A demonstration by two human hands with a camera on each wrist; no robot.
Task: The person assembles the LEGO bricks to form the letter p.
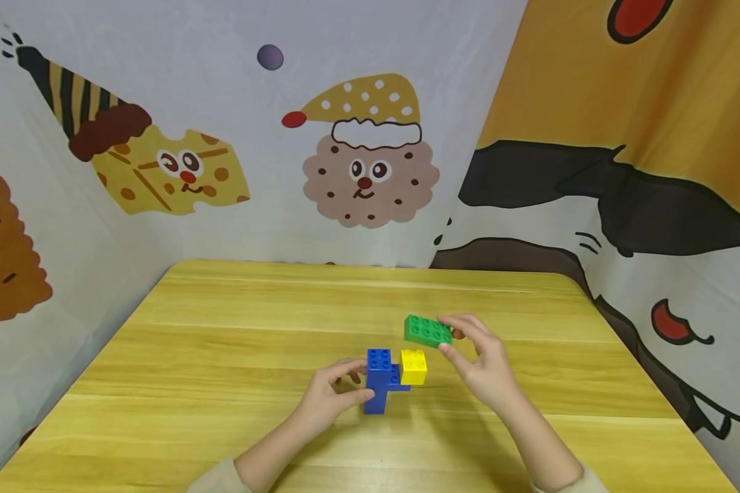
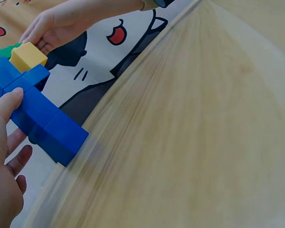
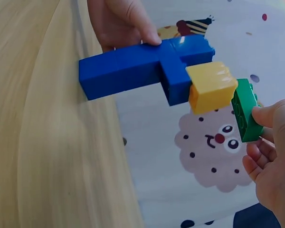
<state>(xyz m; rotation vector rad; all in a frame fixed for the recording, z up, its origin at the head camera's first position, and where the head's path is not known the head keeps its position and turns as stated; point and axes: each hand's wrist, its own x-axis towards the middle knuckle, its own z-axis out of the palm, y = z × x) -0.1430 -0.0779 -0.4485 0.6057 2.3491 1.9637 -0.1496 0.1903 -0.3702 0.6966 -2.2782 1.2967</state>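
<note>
A tower of blue building bricks [image 1: 376, 392] stands upright on the wooden table, with one blue brick [image 3: 175, 80] jutting out sideways near its top. On the outer end of that brick sits a yellow brick [image 1: 413, 368]. My left hand [image 1: 328, 400] grips the tower from its left side, thumb on the near face. In my right hand [image 1: 484, 363] a green eight-stud brick [image 1: 428, 331] is pinched by one end between thumb and fingers, studs up. It is held in the air, beyond and slightly right of the yellow brick in the head view.
The wooden table [image 1: 222, 322] reaches back to a cloth backdrop [image 1: 271, 171] printed with cartoon food and animal faces. More printed cloth [image 1: 654, 287] hangs along the table's right side. Beige sleeves [image 1: 222, 477] show at the bottom edge.
</note>
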